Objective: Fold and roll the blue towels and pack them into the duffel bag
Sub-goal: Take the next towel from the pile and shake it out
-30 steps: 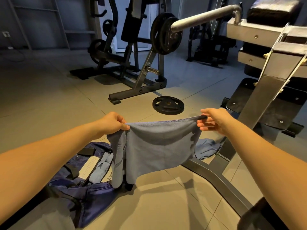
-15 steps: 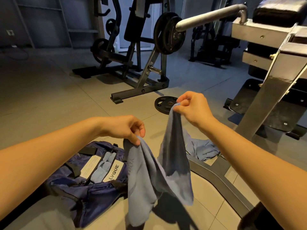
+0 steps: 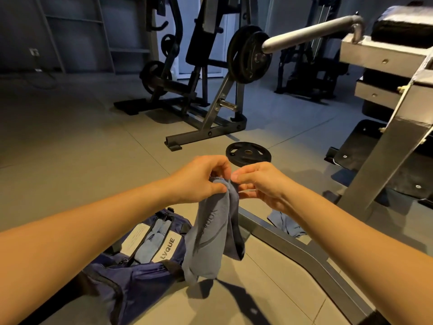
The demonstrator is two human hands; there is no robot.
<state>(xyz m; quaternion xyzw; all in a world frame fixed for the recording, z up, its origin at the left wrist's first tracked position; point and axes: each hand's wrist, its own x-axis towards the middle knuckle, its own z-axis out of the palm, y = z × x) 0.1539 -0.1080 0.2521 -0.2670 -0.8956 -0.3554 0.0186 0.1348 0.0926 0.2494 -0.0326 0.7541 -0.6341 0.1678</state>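
Nearest, on the tiled floor, the navy fabric duffel bag lies unzipped with rolled pale blue towels already in its opening. Just above and beside it hangs the blue-grey terry towel, doubled lengthwise and clear of the floor. The left hand and right hand meet at its top edge. The fingers of the left, with the thumb, pinch the gathered corners, and the right hand's thumb and fingers close on the same spot.

To fold well, the corners and side edges likely need to line up before one hand takes over. The free hand can then run down to flatten the halves, as a skewed fold would give a lopsided roll.

Farther off, a second crumpled blue towel lies by the grey steel machine rail, and beyond that a black weight plate lies flat.

A second ago the towel was stretched wide between the hands. Half a second ago the right hand was higher, swinging its corner across. Now the corners have met.
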